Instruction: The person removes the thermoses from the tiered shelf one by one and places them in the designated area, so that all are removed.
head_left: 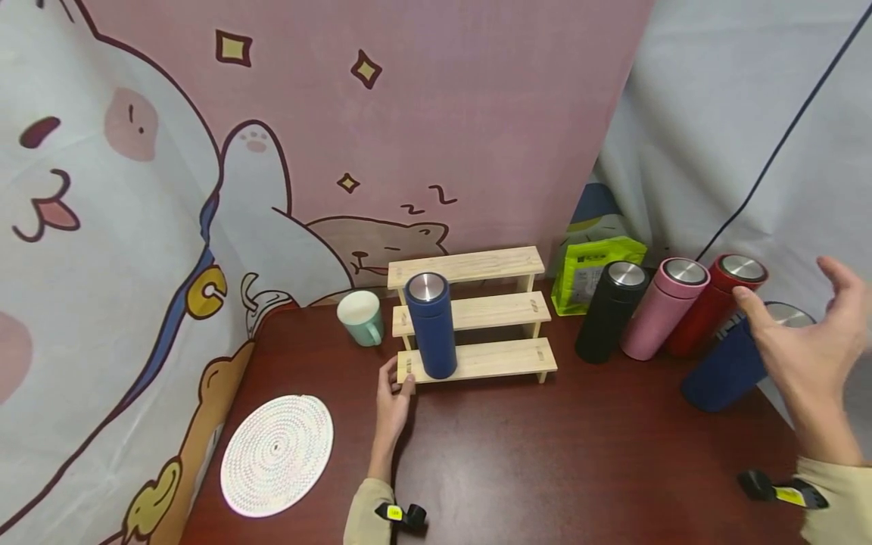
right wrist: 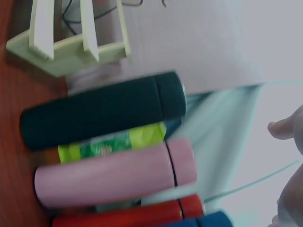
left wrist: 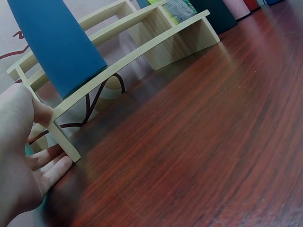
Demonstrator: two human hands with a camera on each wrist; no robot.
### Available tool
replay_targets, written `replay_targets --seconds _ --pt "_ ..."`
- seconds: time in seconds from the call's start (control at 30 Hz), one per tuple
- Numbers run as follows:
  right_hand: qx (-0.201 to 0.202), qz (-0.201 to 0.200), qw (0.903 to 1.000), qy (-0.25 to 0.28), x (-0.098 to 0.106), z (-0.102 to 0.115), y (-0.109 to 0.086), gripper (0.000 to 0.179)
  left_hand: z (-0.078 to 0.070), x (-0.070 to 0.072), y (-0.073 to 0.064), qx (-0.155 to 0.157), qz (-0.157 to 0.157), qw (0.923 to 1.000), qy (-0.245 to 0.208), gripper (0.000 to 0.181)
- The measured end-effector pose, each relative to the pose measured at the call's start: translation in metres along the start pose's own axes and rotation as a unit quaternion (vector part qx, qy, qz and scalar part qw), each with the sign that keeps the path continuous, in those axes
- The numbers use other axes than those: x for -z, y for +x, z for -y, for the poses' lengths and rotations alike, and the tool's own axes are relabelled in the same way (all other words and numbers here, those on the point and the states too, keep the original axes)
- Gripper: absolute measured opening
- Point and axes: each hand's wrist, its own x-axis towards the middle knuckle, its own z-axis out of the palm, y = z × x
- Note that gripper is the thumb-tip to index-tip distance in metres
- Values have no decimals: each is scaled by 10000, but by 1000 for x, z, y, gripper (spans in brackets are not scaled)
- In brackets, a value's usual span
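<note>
A three-step wooden display stand [head_left: 500,361] stands at the back of the table. My left hand [head_left: 393,401] grips the left end of its lowest step, the thumb [left wrist: 42,112] on the board and the other fingers low by the leg. On that step, near the hand, a blue thermos [head_left: 434,333] with a silver lid top stands upright. My right hand [head_left: 814,341] is raised at the right with thumb and fingers spread apart, nothing between them. In the head view it overlaps a second blue thermos [head_left: 725,367]. A red thermos [head_left: 742,270] is just left of it.
Left of the red thermos stand a pink thermos [head_left: 664,310] and a black thermos [head_left: 611,314], with a lime-green pouch [head_left: 577,272] behind. A mint mug [head_left: 361,318] sits left of the stand. A round woven mat [head_left: 275,454] lies at the front left. Printed cloth hangs behind.
</note>
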Motion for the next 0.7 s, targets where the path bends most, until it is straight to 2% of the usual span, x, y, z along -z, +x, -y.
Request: replay_targets --seconds 0.27,0.57,0.67,0.7 --pt "-252 -13 9975 659 -27 37 -9 71 1 -1 1 10 -24 10000 -30 51" --pt "21 320 9836 1777 -48 97 -24 68 0 0 0 27 21 10000 -77 51" --pt "99 521 9792 1958 -55 106 -28 68 -1 -1 0 38 1 10000 -85 51" --pt "113 588 9777 2012 -60 104 -29 69 -7 0 -2 32 18 10000 -76 50"
